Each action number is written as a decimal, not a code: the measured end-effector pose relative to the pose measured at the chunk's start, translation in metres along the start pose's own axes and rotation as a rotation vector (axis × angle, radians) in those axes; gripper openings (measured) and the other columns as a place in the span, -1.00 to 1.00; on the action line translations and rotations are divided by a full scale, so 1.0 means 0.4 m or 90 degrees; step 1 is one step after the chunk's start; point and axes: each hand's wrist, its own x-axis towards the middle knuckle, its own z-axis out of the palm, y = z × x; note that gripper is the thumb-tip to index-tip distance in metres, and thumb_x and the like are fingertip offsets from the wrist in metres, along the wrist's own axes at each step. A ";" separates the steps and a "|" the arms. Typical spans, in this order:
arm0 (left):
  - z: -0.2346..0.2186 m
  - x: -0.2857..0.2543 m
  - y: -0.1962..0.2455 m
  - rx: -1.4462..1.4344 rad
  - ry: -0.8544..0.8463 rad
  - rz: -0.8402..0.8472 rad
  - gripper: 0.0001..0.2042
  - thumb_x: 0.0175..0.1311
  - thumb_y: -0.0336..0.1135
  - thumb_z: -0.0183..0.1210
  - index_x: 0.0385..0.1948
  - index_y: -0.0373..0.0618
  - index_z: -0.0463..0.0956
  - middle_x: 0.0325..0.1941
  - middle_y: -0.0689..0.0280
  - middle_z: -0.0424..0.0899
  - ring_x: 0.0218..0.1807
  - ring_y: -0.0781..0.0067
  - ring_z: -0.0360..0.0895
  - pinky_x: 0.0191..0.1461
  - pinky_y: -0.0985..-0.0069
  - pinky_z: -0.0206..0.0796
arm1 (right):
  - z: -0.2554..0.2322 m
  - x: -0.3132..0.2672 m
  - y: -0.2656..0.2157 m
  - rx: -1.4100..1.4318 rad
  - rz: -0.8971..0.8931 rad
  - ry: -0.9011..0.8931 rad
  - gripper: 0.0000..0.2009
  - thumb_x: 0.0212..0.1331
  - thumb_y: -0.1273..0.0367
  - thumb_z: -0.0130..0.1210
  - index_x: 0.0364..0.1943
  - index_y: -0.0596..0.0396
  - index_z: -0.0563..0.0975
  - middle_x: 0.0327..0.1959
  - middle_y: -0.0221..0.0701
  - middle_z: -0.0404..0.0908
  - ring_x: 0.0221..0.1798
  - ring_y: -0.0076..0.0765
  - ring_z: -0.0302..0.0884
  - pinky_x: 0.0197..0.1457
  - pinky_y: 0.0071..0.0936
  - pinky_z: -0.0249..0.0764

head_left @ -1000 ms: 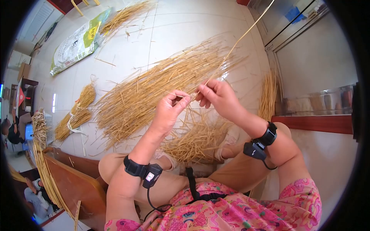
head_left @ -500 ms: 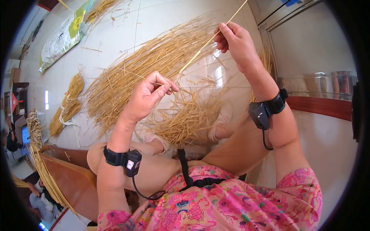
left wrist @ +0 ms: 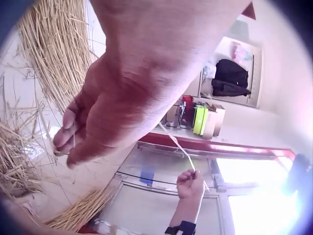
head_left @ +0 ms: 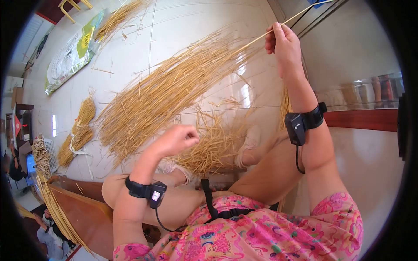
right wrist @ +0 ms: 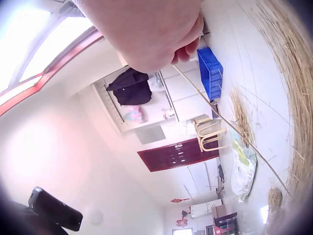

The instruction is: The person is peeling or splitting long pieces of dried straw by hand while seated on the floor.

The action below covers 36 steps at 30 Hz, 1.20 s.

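My right hand (head_left: 281,41) is raised at the upper right and pinches a single long straw stalk (head_left: 305,13) that slants up to the right. It shows again as the right hand (left wrist: 190,183) with the stalk (left wrist: 176,144) in the left wrist view, and as the stalk (right wrist: 230,122) in the right wrist view. My left hand (head_left: 176,139) hangs low over a heap of straw scraps (head_left: 213,143), fingers curled. In the left wrist view the left hand (left wrist: 78,132) pinches a thin pale strip of husk (left wrist: 48,133). A big pile of straw (head_left: 165,95) lies on the tiled floor.
Tied straw bundles (head_left: 80,130) lie to the left, a printed sack (head_left: 72,52) farther back. A wooden bench (head_left: 82,195) with a woven straw band (head_left: 48,187) stands at my left knee. More straw (head_left: 285,104) leans by the right wall. A blue crate (right wrist: 210,73) stands far off.
My right hand has drawn the stalk up and to the right, away from the left hand. The left hand has let go of the stalk and dropped toward the scrap heap.
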 end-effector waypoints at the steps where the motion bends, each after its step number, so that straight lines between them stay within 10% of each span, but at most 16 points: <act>1: 0.011 0.002 -0.004 0.083 -0.040 0.006 -0.74 0.18 -0.34 0.13 -0.13 -0.24 0.45 -0.33 0.14 0.64 -0.34 0.34 0.57 -0.19 0.49 0.40 | 0.005 -0.008 -0.001 0.008 0.000 -0.008 -0.73 0.33 0.27 -0.17 -0.42 0.14 0.44 -0.57 -0.48 0.43 -0.60 -0.64 0.32 -0.55 -0.64 0.26; 4: 0.049 -0.005 -0.051 0.267 0.028 0.096 -0.63 0.13 -0.29 0.18 -0.04 -0.24 0.45 -0.31 0.08 0.62 -0.33 0.21 0.58 -0.14 0.48 0.39 | 0.016 -0.020 -0.007 0.023 0.002 -0.037 -0.73 0.34 0.27 -0.18 -0.42 0.13 0.44 -0.58 -0.48 0.42 -0.60 -0.64 0.31 -0.56 -0.64 0.26; 7: 0.017 -0.021 -0.016 0.239 -0.062 -0.031 -0.69 0.15 -0.31 0.18 -0.10 -0.27 0.49 -0.24 0.10 0.61 -0.23 0.34 0.57 -0.11 0.52 0.38 | 0.020 -0.023 -0.008 0.029 0.007 -0.047 -0.73 0.34 0.28 -0.19 -0.43 0.13 0.43 -0.59 -0.48 0.42 -0.61 -0.64 0.30 -0.56 -0.65 0.25; 10: -0.062 -0.030 0.080 -0.352 -0.197 -0.121 -0.74 0.20 -0.34 0.14 -0.12 -0.28 0.50 -0.16 0.17 0.57 -0.14 0.46 0.53 -0.07 0.54 0.36 | 0.027 -0.029 -0.002 0.034 0.013 -0.056 -0.72 0.35 0.28 -0.20 -0.43 0.13 0.43 -0.59 -0.48 0.42 -0.61 -0.64 0.30 -0.57 -0.65 0.25; 16: -0.085 0.025 0.043 -0.197 0.460 0.020 -0.74 0.28 -0.37 0.06 -0.06 -0.28 0.43 -0.27 0.27 0.60 -0.20 0.52 0.52 -0.03 0.57 0.34 | 0.065 -0.066 0.001 0.035 0.018 -0.136 -0.73 0.36 0.26 -0.21 -0.43 0.10 0.40 -0.60 -0.51 0.39 -0.60 -0.64 0.30 -0.55 -0.66 0.25; 20: -0.054 0.026 0.040 -0.413 0.305 -0.021 -0.73 0.31 -0.28 0.05 -0.09 -0.28 0.44 -0.38 0.32 0.59 -0.34 0.59 0.46 -0.14 0.66 0.32 | 0.071 -0.068 0.008 0.063 0.020 -0.147 -0.73 0.37 0.27 -0.21 -0.42 0.10 0.40 -0.60 -0.50 0.40 -0.60 -0.64 0.31 -0.54 -0.66 0.25; 31: -0.051 0.034 0.061 -0.405 0.366 0.007 -0.79 0.28 -0.28 0.07 -0.24 -0.25 0.54 -0.46 0.36 0.60 -0.48 0.74 0.36 -0.35 0.73 0.21 | 0.162 -0.222 0.044 -0.056 0.206 -0.487 -0.82 0.25 0.30 0.02 -0.32 0.14 0.42 -0.46 -0.46 0.51 -0.50 -0.68 0.41 -0.52 -0.70 0.34; 36: -0.048 0.033 0.067 -0.395 0.343 0.000 -0.79 0.28 -0.29 0.06 -0.24 -0.25 0.54 -0.45 0.35 0.61 -0.48 0.72 0.36 -0.35 0.71 0.21 | 0.182 -0.268 0.076 -0.027 0.223 -0.467 -0.85 0.25 0.34 0.01 -0.31 0.16 0.43 -0.49 -0.48 0.52 -0.51 -0.70 0.40 -0.51 -0.72 0.33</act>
